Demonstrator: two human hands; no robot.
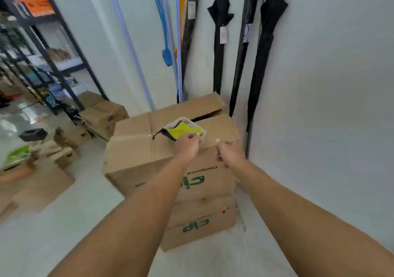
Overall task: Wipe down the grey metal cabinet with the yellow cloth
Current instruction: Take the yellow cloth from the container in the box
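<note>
Fetching stage, before any wiping: the person stands over a stack of cardboard boxes [170, 163] in the corner and reaches for the yellow cloth [183, 132], which lies in a shallow pale tub [188, 120] on the top box, with a dark strap or edge trailing out to its left. The left hand [187, 145] is at the near rim of the tub, fingers curled and touching the cloth's near edge — whether it has actually closed on the cloth or only on the rim cannot be told, since the fingertips are blurred. The right hand [229, 152] hangs just beside it to the right, fingers loosely bent, holding nothing visible. The cloth thus sits directly ahead of and against the left hand, and near but apart from the right. The tall grey panel [319, 106] rising at the right, with black umbrellas [221, 33] leaning at its edge, is probably the metal cabinet — a judgement, not a certainty. The next move calls for a firm pinch on the cloth, lifting it clear of the tub, then turning right to press it flat on the grey surface.
</note>
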